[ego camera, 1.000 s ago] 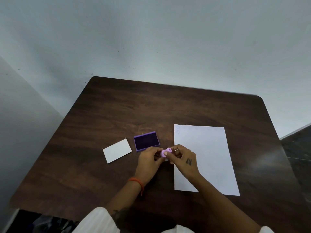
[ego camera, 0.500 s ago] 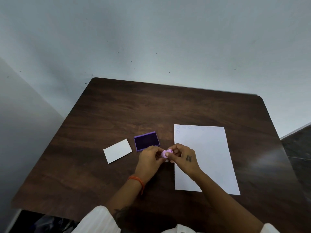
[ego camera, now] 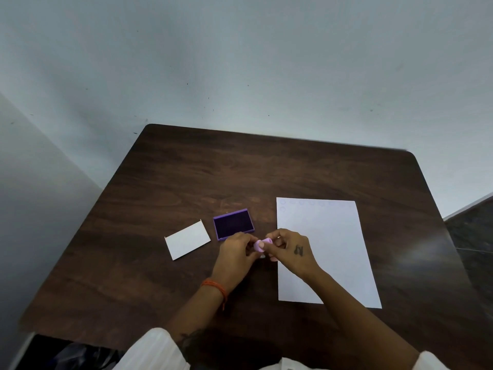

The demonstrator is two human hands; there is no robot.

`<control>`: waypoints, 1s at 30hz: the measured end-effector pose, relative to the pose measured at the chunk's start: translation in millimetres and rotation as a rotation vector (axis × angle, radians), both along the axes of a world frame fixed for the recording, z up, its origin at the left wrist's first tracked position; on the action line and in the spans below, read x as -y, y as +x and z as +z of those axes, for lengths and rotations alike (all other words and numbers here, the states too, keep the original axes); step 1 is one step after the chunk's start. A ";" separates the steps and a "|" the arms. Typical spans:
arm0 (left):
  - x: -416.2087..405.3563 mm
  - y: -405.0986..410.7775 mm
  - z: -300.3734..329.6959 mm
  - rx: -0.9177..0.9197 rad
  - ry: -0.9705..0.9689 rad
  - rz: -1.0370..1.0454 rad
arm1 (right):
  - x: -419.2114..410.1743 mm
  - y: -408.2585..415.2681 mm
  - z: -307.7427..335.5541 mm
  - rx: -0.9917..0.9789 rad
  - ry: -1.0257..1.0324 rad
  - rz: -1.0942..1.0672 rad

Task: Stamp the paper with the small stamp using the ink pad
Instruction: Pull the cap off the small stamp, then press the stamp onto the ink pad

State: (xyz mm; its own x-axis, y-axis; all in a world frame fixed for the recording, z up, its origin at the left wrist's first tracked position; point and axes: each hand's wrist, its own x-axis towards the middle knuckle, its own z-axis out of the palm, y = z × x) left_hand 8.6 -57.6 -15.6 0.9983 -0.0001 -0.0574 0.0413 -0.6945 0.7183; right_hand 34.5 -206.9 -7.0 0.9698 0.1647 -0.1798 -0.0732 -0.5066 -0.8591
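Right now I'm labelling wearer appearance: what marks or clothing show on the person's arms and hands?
Left wrist wears an orange thread bracelet; the right hand bears a small dark tattoo. Both arms are bare to white sleeves at the bottom edge.

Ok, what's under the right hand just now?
The right hand covers the left edge of the paper and some bare table. Both hands pinch the small stamp. Any marks beneath the hand are hidden.

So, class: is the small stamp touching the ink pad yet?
Apart. The head view shows the stamp held between both hands, with bare table separating it from the ink pad.
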 end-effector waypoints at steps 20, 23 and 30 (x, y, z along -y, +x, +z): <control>-1.3 0.9 -31.3 -0.064 -0.018 0.065 | 24.6 -2.4 -2.1 -0.007 0.013 -0.133; -3.1 0.4 -33.0 -0.100 0.004 0.056 | 25.2 -4.4 -4.0 -0.023 0.014 -0.131; -36.4 -6.2 -23.1 0.119 0.182 0.182 | 16.9 2.0 -7.6 -0.024 -0.024 -0.138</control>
